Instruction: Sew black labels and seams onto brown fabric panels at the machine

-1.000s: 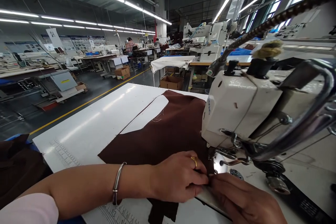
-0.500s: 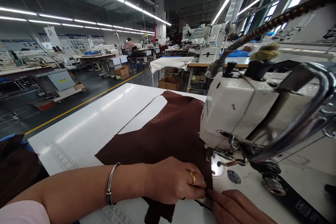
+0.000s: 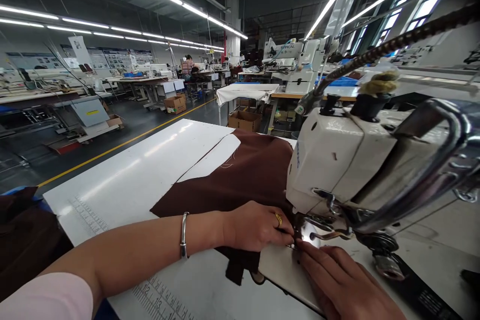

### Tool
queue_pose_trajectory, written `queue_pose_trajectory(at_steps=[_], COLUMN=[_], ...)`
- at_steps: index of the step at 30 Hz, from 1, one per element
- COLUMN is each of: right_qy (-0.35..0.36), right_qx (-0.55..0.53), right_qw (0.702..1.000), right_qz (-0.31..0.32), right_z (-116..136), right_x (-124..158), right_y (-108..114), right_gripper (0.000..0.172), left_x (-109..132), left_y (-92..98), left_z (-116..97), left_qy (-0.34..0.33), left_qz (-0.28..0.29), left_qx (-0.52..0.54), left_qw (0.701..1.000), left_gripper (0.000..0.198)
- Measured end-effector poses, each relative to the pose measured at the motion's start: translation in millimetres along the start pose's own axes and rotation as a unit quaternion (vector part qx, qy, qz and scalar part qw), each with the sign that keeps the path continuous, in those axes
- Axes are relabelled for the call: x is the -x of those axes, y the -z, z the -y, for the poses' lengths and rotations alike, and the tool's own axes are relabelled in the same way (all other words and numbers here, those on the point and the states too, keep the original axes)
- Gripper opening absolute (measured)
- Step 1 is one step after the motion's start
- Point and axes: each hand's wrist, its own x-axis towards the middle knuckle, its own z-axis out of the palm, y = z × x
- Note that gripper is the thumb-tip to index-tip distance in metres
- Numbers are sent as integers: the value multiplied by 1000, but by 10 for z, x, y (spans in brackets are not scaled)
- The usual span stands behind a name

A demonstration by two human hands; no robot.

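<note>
The left hand [image 3: 257, 227] is pinching the brown fabric [image 3: 228, 180] just in front of the sewing machine [image 3: 337, 160], while the right hand [image 3: 337, 280] is closing in beside it, its grip impossible to tell.

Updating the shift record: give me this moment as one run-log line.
left hand: on brown fabric | right hand: near presser foot | white sewing machine: beside fabric

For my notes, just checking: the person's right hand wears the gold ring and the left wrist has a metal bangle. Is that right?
Not quite: the head view shows the gold ring on the left hand, not the right hand. The metal bangle is on the left wrist, as you said.
</note>
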Motion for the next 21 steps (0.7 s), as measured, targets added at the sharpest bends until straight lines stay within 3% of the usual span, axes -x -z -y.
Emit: queue_pose_trajectory(at_steps=[4,14,21], right_qy=[-2,-5,3], right_qx=[9,7,-38], right_qw=[1000,1000,999], right_qz=[9,0,20], right_z=[-9,-23,-78], right_x=[-10,-55,102], right_y=[-20,18,-141], right_gripper=[40,38,34], left_x=[-58,-34,-57], left_y=[21,-29,-53], left_z=[64,78,66], left_qy=[5,-4,-1], left_qz=[17,-14,-25], left_qx=[-11,10,11], left_qw=[1000,1000,1000], left_gripper=[30,31,24])
